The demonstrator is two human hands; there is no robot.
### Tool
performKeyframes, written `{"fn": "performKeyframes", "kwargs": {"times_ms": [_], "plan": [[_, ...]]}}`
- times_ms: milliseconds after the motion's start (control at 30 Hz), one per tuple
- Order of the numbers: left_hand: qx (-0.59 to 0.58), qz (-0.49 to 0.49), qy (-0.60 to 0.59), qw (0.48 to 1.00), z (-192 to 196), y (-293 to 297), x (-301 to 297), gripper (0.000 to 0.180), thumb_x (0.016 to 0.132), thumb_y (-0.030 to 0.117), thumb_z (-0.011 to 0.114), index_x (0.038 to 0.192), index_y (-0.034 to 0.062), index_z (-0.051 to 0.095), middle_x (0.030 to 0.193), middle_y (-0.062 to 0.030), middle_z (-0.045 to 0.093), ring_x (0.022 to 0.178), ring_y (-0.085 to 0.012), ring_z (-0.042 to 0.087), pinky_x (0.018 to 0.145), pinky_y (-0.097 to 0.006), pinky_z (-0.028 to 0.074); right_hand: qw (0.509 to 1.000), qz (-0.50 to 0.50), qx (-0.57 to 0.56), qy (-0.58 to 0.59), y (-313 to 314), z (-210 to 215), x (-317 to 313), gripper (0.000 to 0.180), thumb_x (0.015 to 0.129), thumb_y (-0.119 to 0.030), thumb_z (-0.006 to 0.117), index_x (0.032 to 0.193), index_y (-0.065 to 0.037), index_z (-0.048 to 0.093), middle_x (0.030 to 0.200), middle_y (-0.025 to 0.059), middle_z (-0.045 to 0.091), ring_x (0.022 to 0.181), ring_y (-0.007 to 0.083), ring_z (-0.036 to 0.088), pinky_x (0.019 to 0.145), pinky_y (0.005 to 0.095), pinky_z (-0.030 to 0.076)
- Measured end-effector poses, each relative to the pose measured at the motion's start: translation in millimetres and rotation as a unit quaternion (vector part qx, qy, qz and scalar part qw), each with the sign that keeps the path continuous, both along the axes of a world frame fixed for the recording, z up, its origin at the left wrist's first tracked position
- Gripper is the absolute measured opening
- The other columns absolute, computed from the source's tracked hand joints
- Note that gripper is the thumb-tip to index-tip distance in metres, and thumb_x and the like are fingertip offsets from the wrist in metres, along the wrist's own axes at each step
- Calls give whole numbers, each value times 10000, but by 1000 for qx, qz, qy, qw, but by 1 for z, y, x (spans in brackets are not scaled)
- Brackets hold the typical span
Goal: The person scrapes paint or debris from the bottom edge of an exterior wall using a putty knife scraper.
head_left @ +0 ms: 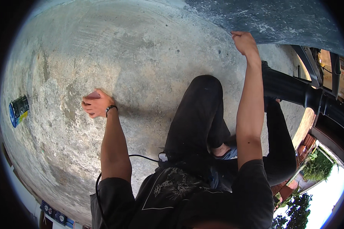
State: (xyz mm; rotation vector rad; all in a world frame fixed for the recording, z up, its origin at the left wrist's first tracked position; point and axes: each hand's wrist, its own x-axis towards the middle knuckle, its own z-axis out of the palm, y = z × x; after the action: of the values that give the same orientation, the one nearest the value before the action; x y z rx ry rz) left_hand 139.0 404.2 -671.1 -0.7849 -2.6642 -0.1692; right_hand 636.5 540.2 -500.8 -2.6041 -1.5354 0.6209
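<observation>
Two hands apart, left hand (97, 105) on pink block (93, 95) (partly hidden)

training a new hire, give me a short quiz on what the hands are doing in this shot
1. True or false: the left hand holds a pinkish block against the concrete floor.
2. What does the right hand touch? A) the blue can B) the edge of the dark scuffed panel C) the black cable
3. Which wrist wears a dark band?

Key: 1 true; 2 B; 3 the left.
</observation>
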Motion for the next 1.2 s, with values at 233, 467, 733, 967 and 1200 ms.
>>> {"fn": "performKeyframes", "kwargs": {"times_ms": [233,467,733,967,1200], "plan": [[-17,-6,-14,1000,6,3,5,722,871,644,440,1362,117,397,1367,-106,400,1300,-267,358,1000,-508,295,996,-58,-2,70,7,-8,-3,317,862,-274,562,1137,-217,708,1178,125,661,1115,328,607,971,378,464],[-11,-6,-8,1000,5,1,1,717,870,626,466,1368,116,387,1374,-113,389,1305,-272,348,1004,-513,288,996,-45,49,65,-2,-8,-1,286,858,-311,604,1100,-221,727,1112,157,682,1070,321,632,937,371,480],[-16,-13,-38,999,8,-1,2,706,883,617,451,1371,113,376,1380,-119,376,1311,-275,336,1012,-520,284,995,-39,70,67,-2,-27,6,268,856,-337,621,1068,-224,741,1062,169,694,1038,324,645,921,370,485],[12,-10,-9,1000,1,7,5,686,855,613,478,1338,129,424,1367,-106,413,1294,-278,368,989,-511,299,992,-57,88,70,-2,-21,3,265,846,-346,637,1065,-238,741,1039,166,700,1033,327,647,923,379,486],[-17,-12,-29,999,5,1,5,694,879,595,459,1361,102,387,1387,-122,386,1310,-278,349,1001,-516,302,993,-48,102,33,-17,-29,-7,258,848,-350,642,1049,-225,744,962,148,717,979,323,666,882,377,506]]}}
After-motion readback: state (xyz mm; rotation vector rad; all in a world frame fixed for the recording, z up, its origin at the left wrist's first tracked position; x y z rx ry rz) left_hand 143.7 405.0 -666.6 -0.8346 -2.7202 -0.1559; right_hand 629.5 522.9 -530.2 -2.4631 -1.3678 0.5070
